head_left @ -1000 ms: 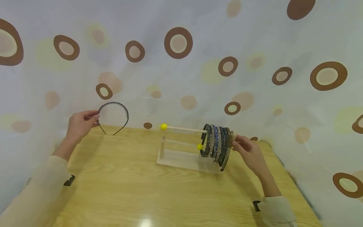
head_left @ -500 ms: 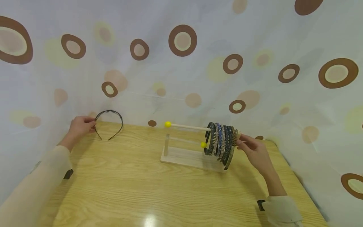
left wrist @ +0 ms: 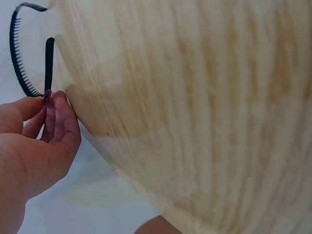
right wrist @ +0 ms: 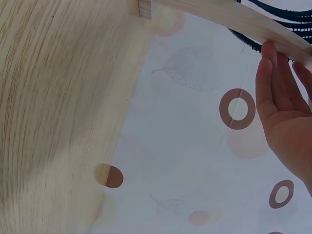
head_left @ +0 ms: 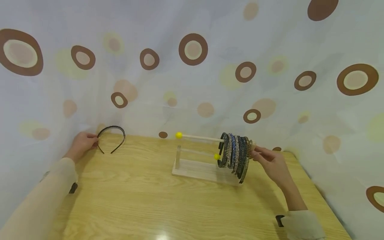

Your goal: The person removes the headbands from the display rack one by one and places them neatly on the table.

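Left hand (head_left: 81, 144) near spotted backdrop (head_left: 198, 83) — wooden table (head_left: 162, 203)

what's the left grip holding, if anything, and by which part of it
A black toothed headband, pinched in the left grip partway along one side.

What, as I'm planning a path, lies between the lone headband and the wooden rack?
Only bare tabletop lies between the headband and rack in the head view.

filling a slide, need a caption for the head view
Left hand holds a black headband; right hand holds a wooden stand loaded with headbands.
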The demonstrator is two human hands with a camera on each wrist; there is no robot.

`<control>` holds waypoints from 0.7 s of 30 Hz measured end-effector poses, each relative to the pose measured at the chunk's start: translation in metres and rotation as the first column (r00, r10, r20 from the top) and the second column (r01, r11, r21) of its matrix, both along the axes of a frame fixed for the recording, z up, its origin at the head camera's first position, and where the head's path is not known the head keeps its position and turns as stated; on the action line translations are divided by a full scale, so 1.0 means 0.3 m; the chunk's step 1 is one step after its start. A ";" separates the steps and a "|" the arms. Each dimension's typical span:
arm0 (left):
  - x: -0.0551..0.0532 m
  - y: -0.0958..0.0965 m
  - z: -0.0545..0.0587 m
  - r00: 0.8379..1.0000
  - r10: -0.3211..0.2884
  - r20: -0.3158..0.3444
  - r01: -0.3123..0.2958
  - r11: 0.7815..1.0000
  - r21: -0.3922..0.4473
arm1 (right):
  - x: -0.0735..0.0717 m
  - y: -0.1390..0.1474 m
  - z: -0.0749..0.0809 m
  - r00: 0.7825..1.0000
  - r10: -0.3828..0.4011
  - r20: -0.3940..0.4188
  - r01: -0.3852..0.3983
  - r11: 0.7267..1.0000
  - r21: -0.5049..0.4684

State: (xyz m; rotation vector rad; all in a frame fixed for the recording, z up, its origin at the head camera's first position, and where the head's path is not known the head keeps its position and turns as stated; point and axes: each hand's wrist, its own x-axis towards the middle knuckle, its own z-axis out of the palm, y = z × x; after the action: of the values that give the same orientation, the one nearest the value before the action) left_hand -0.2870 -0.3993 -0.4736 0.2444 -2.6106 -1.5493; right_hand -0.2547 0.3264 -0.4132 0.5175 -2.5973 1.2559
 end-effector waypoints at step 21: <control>0.033 -0.042 -0.029 0.999 0.052 0.009 -0.051 0.996 -0.073 | 0.013 -0.008 -0.014 0.999 0.022 -0.031 -0.022 1.000 -0.007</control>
State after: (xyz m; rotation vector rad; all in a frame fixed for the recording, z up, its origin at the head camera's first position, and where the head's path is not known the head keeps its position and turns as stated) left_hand -0.2770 -0.4118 -0.4824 0.3132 -2.6407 -1.4375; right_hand -0.2507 0.3240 -0.4174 0.5606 -2.5674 1.2542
